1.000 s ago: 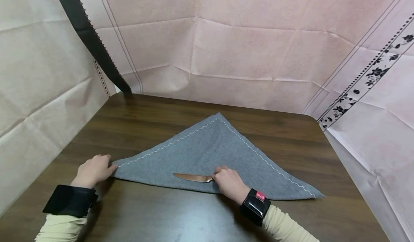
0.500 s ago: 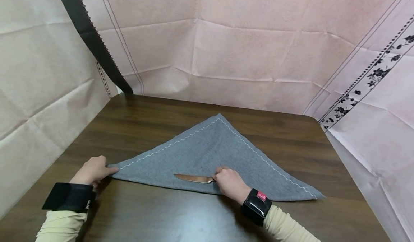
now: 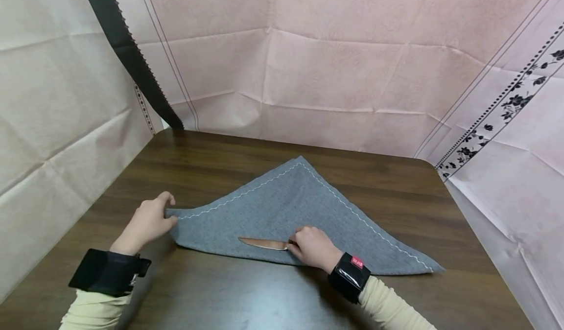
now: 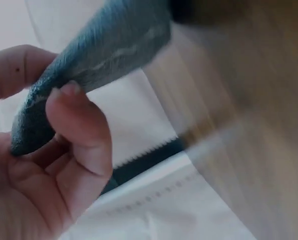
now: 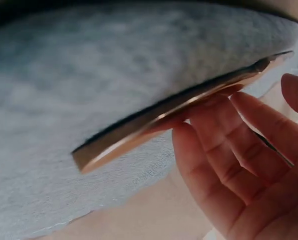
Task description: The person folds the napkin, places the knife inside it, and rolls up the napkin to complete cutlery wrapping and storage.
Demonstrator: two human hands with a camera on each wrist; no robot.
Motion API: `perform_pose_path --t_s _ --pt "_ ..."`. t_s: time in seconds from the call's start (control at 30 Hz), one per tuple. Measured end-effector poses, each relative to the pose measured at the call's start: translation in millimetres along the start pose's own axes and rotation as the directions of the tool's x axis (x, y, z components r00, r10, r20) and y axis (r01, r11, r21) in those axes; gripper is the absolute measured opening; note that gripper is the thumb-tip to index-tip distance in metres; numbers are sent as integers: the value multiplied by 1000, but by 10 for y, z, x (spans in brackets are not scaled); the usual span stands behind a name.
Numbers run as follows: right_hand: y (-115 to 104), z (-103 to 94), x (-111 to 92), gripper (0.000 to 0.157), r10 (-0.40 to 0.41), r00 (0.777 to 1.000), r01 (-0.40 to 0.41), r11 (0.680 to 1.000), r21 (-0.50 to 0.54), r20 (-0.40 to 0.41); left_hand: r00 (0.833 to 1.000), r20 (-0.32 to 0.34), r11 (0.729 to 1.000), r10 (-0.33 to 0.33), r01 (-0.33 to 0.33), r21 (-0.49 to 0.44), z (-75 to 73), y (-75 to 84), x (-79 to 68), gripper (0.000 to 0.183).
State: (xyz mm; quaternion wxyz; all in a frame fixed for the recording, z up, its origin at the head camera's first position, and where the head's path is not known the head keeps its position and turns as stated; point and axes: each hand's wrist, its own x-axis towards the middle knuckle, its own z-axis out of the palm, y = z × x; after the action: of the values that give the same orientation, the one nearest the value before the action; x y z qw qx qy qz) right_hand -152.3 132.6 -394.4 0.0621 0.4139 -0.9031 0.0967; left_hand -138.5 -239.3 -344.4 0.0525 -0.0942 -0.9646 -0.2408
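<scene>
A grey-blue cloth napkin with white wavy edge stitching lies folded into a triangle, point toward the far side. Its left corner is raised and bent back; my left hand pinches it between thumb and fingers. The left wrist view shows the cloth passing between thumb and fingers. A copper-coloured table knife lies on the napkin near the front fold, blade pointing left. My right hand is over its handle. In the right wrist view, nearly straight fingertips touch the handle, while the thumb stands apart.
Beneath everything is a dark brown wooden table with rounded far corners. Pale creased sheets hang behind and at both sides. A black strip runs down to the table's far left corner.
My left hand has taken hold of the napkin's left corner, lifted it and carried it rightward. The right hand stays at the knife, its thumb now showing below; the knife has hardly moved.
</scene>
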Motion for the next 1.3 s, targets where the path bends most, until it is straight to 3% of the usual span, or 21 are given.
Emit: perform_pose_path --t_s 0.13,0.27,0.4,0.57,0.77,0.9,1.07,1.17,1.3 --pt "-7 -24 84 27 47 998 -45 996 74 -32 991 -26 991 129 -130 -25 119 208 59 34" --pt "-81 -81 242 13 51 997 -41 984 172 -58 972 -24 971 232 -233 -54 300 370 117 40" --pt "-214 -145 487 27 53 997 -34 960 278 -63 955 -8 953 297 -297 -59 477 468 174 44" --pt "-392 -152 813 35 10 999 5 951 310 -46 938 -8 937 347 -347 -51 632 533 212 47" --pt "-571 -89 1008 32 -103 995 100 973 206 3 935 -13 931 355 -355 -90 703 576 209 49" --pt "-636 -37 1030 28 -147 989 147 989 9 -11 946 0 940 324 -322 -113 720 611 207 50" --pt "-677 -26 1027 12 -187 979 163 958 -236 -82 951 21 946 307 -303 -117 727 640 198 47" --pt "-674 -59 1001 10 -191 974 153 949 -275 -119 954 36 951 298 -294 -96 718 632 185 40" --pt "-620 -126 937 11 -201 962 158 962 -224 -184 963 65 965 263 -262 -24 703 568 157 29"
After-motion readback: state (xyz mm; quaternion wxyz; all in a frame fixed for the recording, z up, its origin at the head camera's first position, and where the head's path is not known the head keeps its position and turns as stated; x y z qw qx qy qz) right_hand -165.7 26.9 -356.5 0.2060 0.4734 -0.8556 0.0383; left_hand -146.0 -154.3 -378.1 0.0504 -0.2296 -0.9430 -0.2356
